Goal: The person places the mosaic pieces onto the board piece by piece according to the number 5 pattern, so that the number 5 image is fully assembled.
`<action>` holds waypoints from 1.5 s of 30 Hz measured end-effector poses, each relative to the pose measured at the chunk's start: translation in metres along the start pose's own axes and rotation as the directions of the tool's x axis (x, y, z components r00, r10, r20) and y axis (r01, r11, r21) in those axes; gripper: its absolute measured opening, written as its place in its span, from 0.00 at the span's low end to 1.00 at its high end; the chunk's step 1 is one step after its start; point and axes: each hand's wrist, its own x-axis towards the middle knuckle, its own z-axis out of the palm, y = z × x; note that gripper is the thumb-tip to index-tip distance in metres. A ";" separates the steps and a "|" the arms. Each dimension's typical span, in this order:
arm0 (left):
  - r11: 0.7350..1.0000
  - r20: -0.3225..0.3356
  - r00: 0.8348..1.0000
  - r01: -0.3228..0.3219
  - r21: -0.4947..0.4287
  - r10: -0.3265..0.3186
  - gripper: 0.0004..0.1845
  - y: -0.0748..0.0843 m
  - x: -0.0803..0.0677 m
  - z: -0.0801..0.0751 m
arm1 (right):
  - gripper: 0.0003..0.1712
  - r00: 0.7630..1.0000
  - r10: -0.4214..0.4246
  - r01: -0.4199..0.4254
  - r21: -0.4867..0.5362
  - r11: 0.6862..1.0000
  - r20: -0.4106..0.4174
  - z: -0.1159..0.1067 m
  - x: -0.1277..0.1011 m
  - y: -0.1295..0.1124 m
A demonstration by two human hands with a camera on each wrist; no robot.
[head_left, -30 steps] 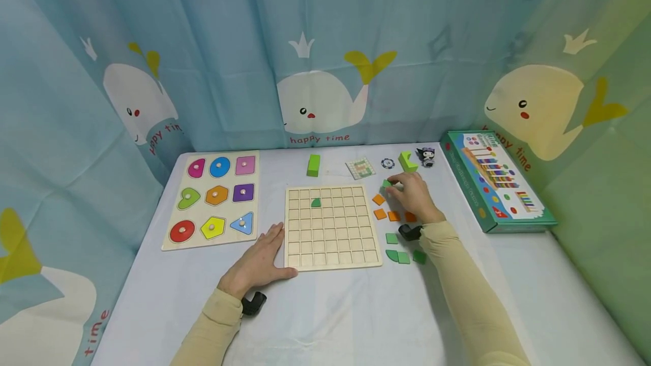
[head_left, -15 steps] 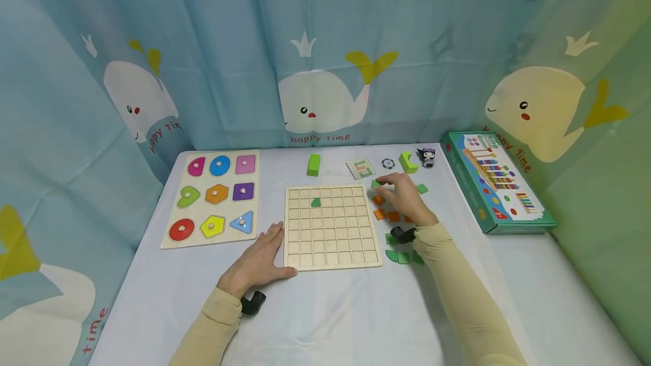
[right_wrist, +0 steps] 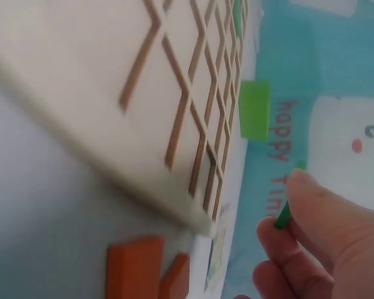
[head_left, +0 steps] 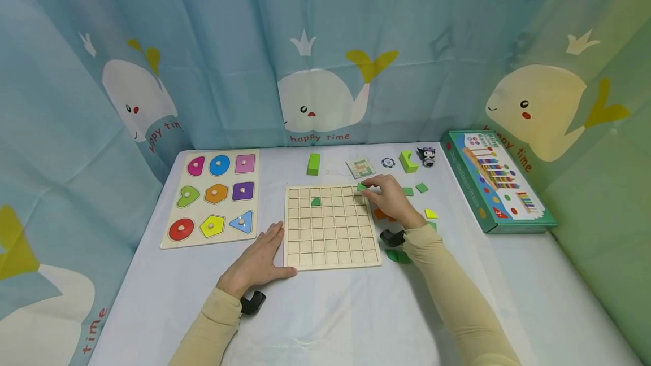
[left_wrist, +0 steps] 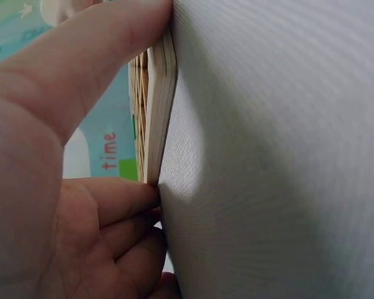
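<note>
A wooden grid board point(head_left: 333, 236) lies flat on the table, with a green quarter-round tile point(head_left: 316, 202) in one cell near its upper left. My left hand point(head_left: 257, 261) rests flat beside the board, fingers extended along its left edge and thumb at the near left corner; the left wrist view shows these fingertips against the board's side point(left_wrist: 161, 112). Over the far right corner of the board, my right hand point(head_left: 390, 199) pinches a thin green tile point(right_wrist: 283, 216) between thumb and fingers. The palm and wrist cover some loose tiles in the head view.
Orange tiles point(head_left: 380, 214), green tiles point(head_left: 421, 187) and a yellow tile point(head_left: 430, 214) lie right of the board. Behind are a green block point(head_left: 313, 165), a notched block point(head_left: 408, 162), a pattern card point(head_left: 361, 168). A knob puzzle point(head_left: 203, 227) lies left, a boxed toy point(head_left: 500, 185) right.
My right hand has moved left with the green tile, from above the loose tiles to the board's far right corner. Tiles it had covered now show. The left hand stays put.
</note>
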 end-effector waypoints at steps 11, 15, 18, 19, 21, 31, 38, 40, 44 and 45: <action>1.000 -0.001 1.000 0.005 -0.001 -0.005 0.57 0.000 0.000 0.000 | 0.17 0.995 -0.037 0.037 0.003 0.999 0.094 0.019 0.004 -0.018; 1.000 0.001 1.000 0.007 -0.007 -0.007 0.57 0.001 0.000 0.000 | 0.15 0.992 -0.066 0.067 -0.002 0.998 0.106 0.028 0.008 -0.024; 1.000 -0.003 1.000 0.004 -0.011 -0.004 0.57 0.001 0.000 -0.001 | 0.14 0.989 -0.097 0.099 -0.004 0.995 0.113 0.034 0.011 -0.026; 1.000 -0.003 1.000 0.004 -0.011 -0.004 0.57 0.001 0.000 -0.001 | 0.14 0.988 -0.100 0.102 -0.010 0.995 0.119 0.037 0.012 -0.027; 1.000 -0.002 1.000 0.007 -0.011 -0.007 0.57 0.001 0.000 -0.001 | 0.14 0.986 -0.101 0.106 -0.027 0.994 0.135 0.041 0.014 -0.028; 1.000 0.010 1.000 0.014 0.002 -0.014 0.57 0.000 0.001 0.000 | 0.15 0.978 -0.066 0.087 -0.101 0.991 0.199 0.050 0.023 -0.041; 1.000 0.019 1.000 0.024 0.006 -0.024 0.57 -0.001 0.002 0.000 | 0.15 0.973 -0.094 0.127 -0.148 0.981 0.211 0.054 0.027 -0.044; 1.000 0.020 0.999 0.026 0.005 -0.026 0.57 -0.001 0.002 0.001 | 0.15 0.973 -0.099 0.133 -0.156 0.979 0.206 0.055 0.028 -0.044; 0.999 0.031 0.999 0.033 0.008 -0.034 0.57 -0.001 0.001 0.000 | 0.15 0.976 -0.086 0.122 -0.174 0.977 0.202 0.059 0.029 -0.045; 0.999 0.031 0.999 0.035 0.007 -0.035 0.57 -0.001 0.001 0.000 | 0.15 0.976 -0.081 0.119 -0.180 0.977 0.203 0.059 0.029 -0.045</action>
